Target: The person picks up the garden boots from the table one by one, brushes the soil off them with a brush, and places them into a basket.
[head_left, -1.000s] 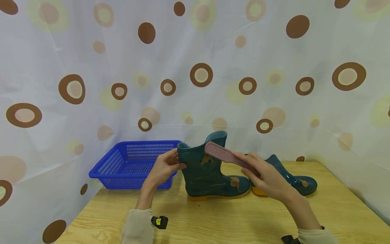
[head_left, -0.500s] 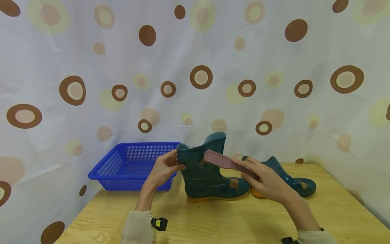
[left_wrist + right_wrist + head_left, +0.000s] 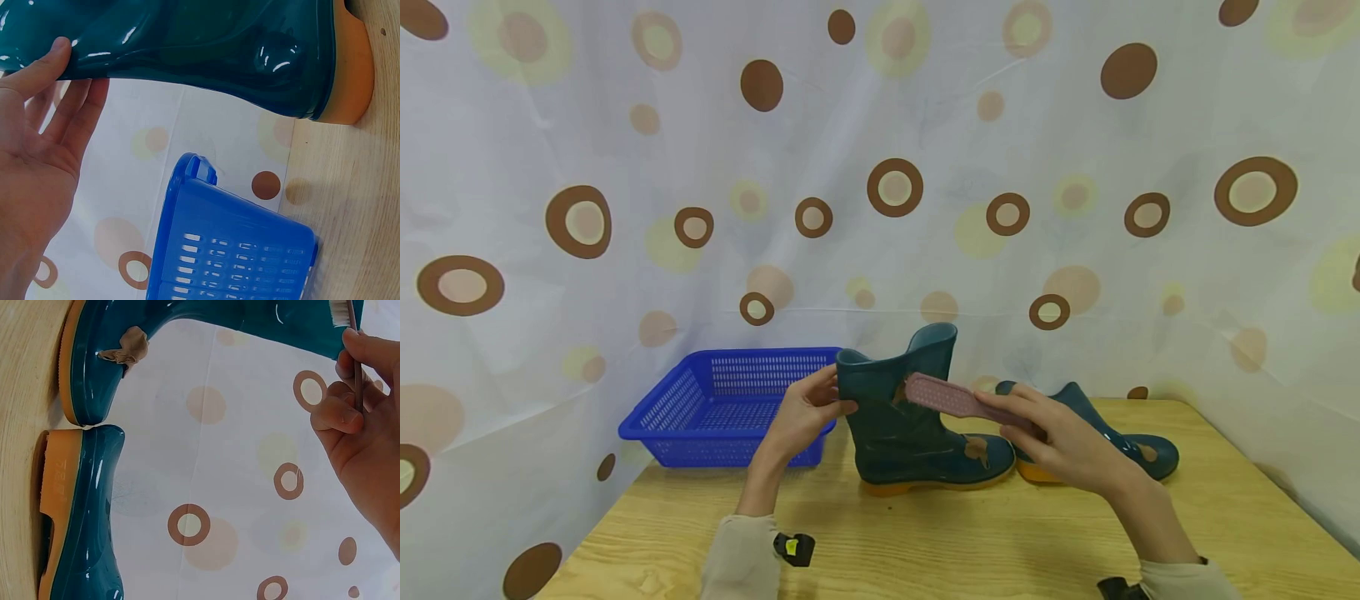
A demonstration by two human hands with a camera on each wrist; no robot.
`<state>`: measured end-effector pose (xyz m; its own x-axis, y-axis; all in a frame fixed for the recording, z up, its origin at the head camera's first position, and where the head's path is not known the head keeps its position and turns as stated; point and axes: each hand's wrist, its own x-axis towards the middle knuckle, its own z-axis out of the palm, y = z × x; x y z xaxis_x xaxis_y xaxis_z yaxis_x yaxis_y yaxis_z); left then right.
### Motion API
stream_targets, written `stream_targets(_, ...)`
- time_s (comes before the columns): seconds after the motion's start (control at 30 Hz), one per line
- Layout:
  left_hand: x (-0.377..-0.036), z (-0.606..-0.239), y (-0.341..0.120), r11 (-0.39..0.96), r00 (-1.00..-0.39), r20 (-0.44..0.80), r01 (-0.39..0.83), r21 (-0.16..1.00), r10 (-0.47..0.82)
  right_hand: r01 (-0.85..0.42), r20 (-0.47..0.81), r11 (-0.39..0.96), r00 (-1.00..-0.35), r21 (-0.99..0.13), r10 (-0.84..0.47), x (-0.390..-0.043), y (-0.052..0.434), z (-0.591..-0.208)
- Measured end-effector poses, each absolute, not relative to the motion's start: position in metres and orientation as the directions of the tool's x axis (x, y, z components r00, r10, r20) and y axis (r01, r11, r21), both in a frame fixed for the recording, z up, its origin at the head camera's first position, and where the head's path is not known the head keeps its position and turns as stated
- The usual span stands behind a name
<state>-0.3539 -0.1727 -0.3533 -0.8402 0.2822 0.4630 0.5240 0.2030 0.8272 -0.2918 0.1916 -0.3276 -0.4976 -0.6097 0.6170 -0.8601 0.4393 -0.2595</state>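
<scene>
A teal rubber boot with an orange sole stands upright on the table, toe to the right. My left hand grips the back of its shaft near the top, thumb on the outside. In my right hand is the handle of a pinkish brush; its head lies against the shaft. White bristles face the boot in the right wrist view. A brown smear shows beside the brush head, partly hidden by it. Another brown patch marks the toe.
A second teal boot stands to the right, its heel close to the first boot's toe and partly behind my right hand. A blue plastic basket sits at the back left. A spotted curtain hangs behind the wooden table.
The brush head has moved down the shaft over the brown smear, with my right hand following. My left hand and the boot have stayed in place.
</scene>
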Motion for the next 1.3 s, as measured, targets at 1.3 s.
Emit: stream_targets(1.3,-0.3553,-0.3515,-0.1725,0.213,-0.827,0.472,0.543,0.812,0.305,-0.855,0.677,0.446,-0.493,-0.263,-0.546,-0.2897,0.1904,-0.3241)
